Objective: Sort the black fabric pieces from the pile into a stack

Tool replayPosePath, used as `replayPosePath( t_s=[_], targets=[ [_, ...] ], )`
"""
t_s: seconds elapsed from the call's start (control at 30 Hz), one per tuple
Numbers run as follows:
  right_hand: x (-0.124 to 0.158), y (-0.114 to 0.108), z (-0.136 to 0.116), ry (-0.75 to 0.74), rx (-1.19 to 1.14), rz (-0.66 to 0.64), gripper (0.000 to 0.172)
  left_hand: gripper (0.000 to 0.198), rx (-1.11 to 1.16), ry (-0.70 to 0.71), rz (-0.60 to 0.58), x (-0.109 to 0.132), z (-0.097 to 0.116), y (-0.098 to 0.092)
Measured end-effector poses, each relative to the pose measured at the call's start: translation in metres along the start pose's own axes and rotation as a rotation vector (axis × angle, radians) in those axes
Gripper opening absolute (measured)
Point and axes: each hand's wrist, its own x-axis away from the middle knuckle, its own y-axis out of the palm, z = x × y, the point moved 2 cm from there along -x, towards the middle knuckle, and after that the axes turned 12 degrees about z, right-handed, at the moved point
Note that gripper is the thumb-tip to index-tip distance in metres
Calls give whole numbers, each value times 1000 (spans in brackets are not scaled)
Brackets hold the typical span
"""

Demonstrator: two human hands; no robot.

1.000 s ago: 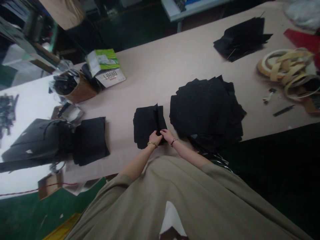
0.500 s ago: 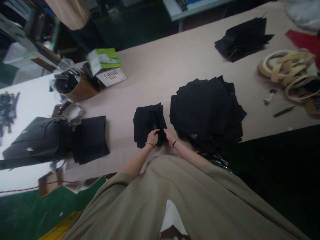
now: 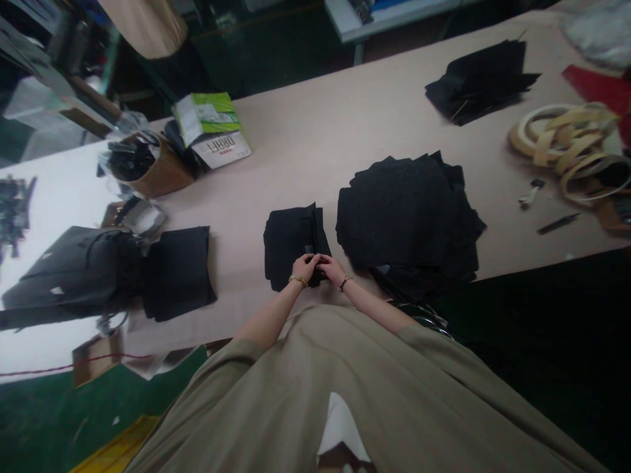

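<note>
Right in front of me on the table lies a small stack of black fabric pieces [image 3: 286, 240], its right part folded or overlapped by a narrow black strip. My left hand [image 3: 305, 268] and my right hand [image 3: 331, 269] meet at the stack's near right part, fingertips almost touching. Both hands have their fingers closed on the edge of a black fabric piece; the exact grip is small and dark. Just right of my right hand spreads a larger fanned pile of black pieces [image 3: 407, 213].
Further left are a black bag [image 3: 73, 269], a flat black stack [image 3: 180, 272], a brown container [image 3: 158, 174] and a green-white box [image 3: 217, 131]. Tape rolls [image 3: 547, 135], a dark pen-like tool [image 3: 559, 224] and another black pile [image 3: 483, 82] lie to the right. A person [image 3: 148, 26] stands across the table.
My two hands have come together; the right hand moved left towards the left one. The strip on the small stack now lies a little further right.
</note>
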Motion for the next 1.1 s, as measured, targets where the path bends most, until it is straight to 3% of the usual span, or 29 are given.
replayPosePath(
  t_s=[0.23, 0.47, 0.63, 0.77, 0.9, 1.0, 1.1],
  targets=[
    [4, 1, -4, 69, -36, 9, 38, 35, 36, 5, 0, 2, -4, 2],
    [2, 0, 0, 67, 38, 15, 44, 33, 37, -21, 24, 4, -7, 0],
    [-3, 1, 6, -17, 173, 74, 44, 67, -45, 40, 123, 9, 0, -11],
    [-2, 3, 2, -121, 233, 58, 45, 34, -66, 55, 41, 7, 11, -8],
    [4, 2, -4, -207, 306, -9, 47, 34, -170, -103, 79, -1, 20, -12],
    [9, -4, -11, -361, 493, 41, 54, 36, -271, -107, 140, -19, 26, -49],
    [12, -16, -19, -455, 738, 258, 55, 59, -389, 19, 275, -47, 36, -132]
  ],
)
